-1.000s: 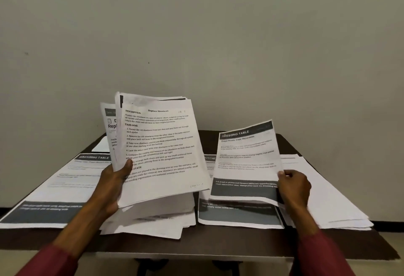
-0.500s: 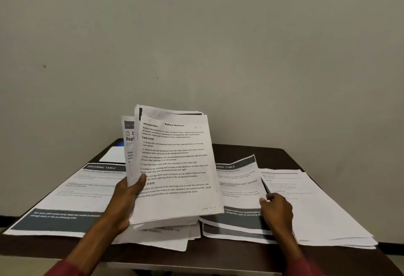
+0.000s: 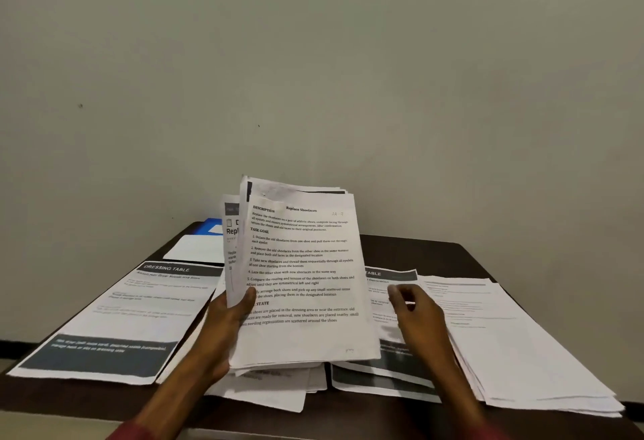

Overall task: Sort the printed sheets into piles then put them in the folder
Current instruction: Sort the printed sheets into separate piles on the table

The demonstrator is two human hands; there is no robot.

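Note:
My left hand (image 3: pixel 223 331) grips an upright stack of printed sheets (image 3: pixel 303 282) by its left edge, thumb on the front; the top page is headed "Replace Shoelaces". To the right of the stack, my right hand (image 3: pixel 418 317) hovers just above the middle pile (image 3: pixel 383 377), blurred, fingers relaxed and holding nothing. The top sheet of that pile carries a dark "TABLE" header and a dark bottom band. At the table's far left corner, a blue folder (image 3: pixel 209 225) peeks out behind the held stack.
A "DRESSING TABLE" pile (image 3: pixel 132 310) lies at the left and a plain text pile (image 3: pixel 515 345) at the right of the dark table (image 3: pixel 435 255). Loose sheets (image 3: pixel 271 391) lie under the held stack. A blank white sheet (image 3: pixel 195 248) sits near the folder.
My right hand lowered the "Dressing Table" sheet onto the middle pile and let it go; the hand has now lifted off it. The stack in my left hand stays held.

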